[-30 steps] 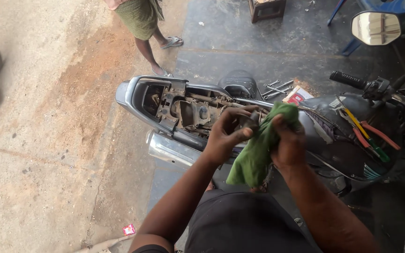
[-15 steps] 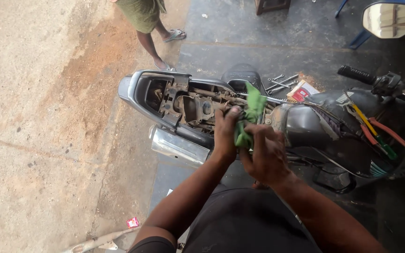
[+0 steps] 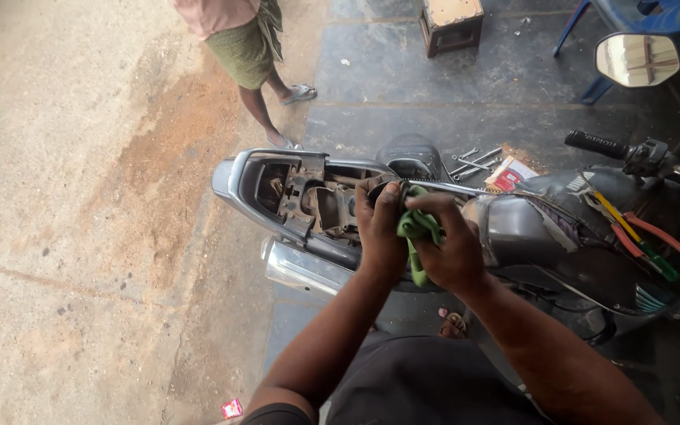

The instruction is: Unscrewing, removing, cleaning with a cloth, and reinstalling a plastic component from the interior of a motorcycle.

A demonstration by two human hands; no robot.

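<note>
1. Head view, looking down: both hands meet over a motorcycle (image 3: 513, 228) with its seat removed, holding a green cloth (image 3: 416, 232) between them.
2. Green cloth: bunched and crumpled, bright green, with a narrow tail hanging down below the hands. Its long axis runs roughly up and down in the picture, the bunched end uppermost and the tail pointing toward the person.
3. Position of the cloth: above the middle of the motorcycle, just behind the grey fuel tank (image 3: 517, 228) and beside the open frame cavity (image 3: 316, 205).
4. Left hand (image 3: 379, 228): fingers curled, its grip closed on the left side of the cloth, fingertips at the frame's edge.
5. Right hand (image 3: 454, 244): grip clamped on the cloth from the right, knuckles up, thumb pressing the fabric.
6. Motorcycle: lies across the picture, tail to the left, handlebar (image 3: 604, 145) and round mirror (image 3: 637, 60) to the right. Exposed frame parts appear dusty brown; a chrome exhaust (image 3: 301, 267) shows beneath.
7. On the tank side: red-handled pliers (image 3: 647, 236) and a yellow-and-green screwdriver (image 3: 631, 232).
8. On the dark tiled floor (image 3: 466, 94) beyond: loose metal tools (image 3: 474, 163) and a small red-and-white packet (image 3: 511, 173).
9. Background: another person's legs (image 3: 265, 102) in sandals, and a small wooden stool (image 3: 451, 24).
</note>
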